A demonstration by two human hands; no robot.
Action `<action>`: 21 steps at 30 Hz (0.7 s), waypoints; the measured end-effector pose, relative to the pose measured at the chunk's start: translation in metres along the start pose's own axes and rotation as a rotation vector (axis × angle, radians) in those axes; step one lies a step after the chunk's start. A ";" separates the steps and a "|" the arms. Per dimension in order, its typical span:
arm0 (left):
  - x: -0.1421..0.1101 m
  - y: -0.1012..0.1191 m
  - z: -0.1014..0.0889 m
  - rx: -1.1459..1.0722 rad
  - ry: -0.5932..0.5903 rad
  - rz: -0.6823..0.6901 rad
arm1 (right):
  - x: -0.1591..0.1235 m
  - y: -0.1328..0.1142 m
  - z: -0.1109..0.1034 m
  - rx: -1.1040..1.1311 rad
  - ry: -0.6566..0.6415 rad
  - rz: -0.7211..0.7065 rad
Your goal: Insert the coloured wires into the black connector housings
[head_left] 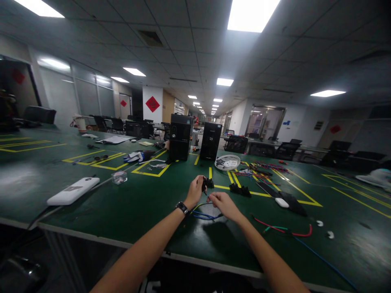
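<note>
Above the green table (137, 215), my left hand (196, 192) is closed around a small black connector-like part (209, 183), whose exact kind I cannot make out. My right hand (224, 204) pinches a thin wire (205, 195) just below that part. Blue and yellow-green wires (205, 216) hang in a loose loop beneath both hands. A similar black part (240, 190) lies on the table a little to the right. Whether the wire's end touches the held part is too small to tell.
Red, green and blue wires (284, 231) lie right of my right arm. Farther back are a white basket (227, 162), a wire heap (265, 169), a dark phone (291, 202) and two black computer towers (180, 140). A white power strip (73, 191) and clear box (119, 177) sit left.
</note>
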State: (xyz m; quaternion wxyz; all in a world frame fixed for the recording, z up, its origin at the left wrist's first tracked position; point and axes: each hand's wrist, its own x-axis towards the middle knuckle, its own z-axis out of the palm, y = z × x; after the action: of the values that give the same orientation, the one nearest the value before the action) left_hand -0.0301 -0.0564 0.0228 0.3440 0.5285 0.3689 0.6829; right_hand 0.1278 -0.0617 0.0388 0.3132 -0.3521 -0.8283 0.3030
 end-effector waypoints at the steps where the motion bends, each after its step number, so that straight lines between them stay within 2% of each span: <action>1: 0.000 -0.002 0.002 0.007 0.036 -0.003 | 0.000 -0.003 -0.004 -0.040 -0.006 -0.010; 4: 0.001 -0.006 0.010 -0.026 0.123 -0.024 | 0.000 -0.011 -0.015 -0.111 0.004 -0.009; 9: 0.002 0.004 0.015 -0.109 0.146 -0.038 | -0.003 -0.018 -0.030 -0.182 0.056 -0.057; 13: -0.005 0.013 0.011 0.018 0.028 0.114 | -0.005 -0.018 -0.044 -0.154 -0.021 -0.038; 16: -0.003 0.014 0.013 -0.032 -0.012 0.150 | -0.005 -0.014 -0.038 -0.105 -0.071 -0.002; 18: 0.009 0.014 0.010 -0.229 0.124 0.056 | -0.006 -0.010 -0.020 -0.116 -0.004 -0.012; 20: 0.027 0.017 -0.003 -0.486 0.365 -0.083 | -0.008 -0.006 0.003 -0.192 0.014 -0.073; 21: 0.035 0.019 -0.014 -0.610 0.514 -0.165 | -0.010 -0.005 0.013 -0.251 -0.042 -0.113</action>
State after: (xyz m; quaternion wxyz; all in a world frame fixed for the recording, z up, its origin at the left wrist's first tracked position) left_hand -0.0523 -0.0376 0.0535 0.4351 0.1829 0.2647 0.8409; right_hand 0.1220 -0.0758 0.0312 0.2658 -0.3347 -0.8847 0.1863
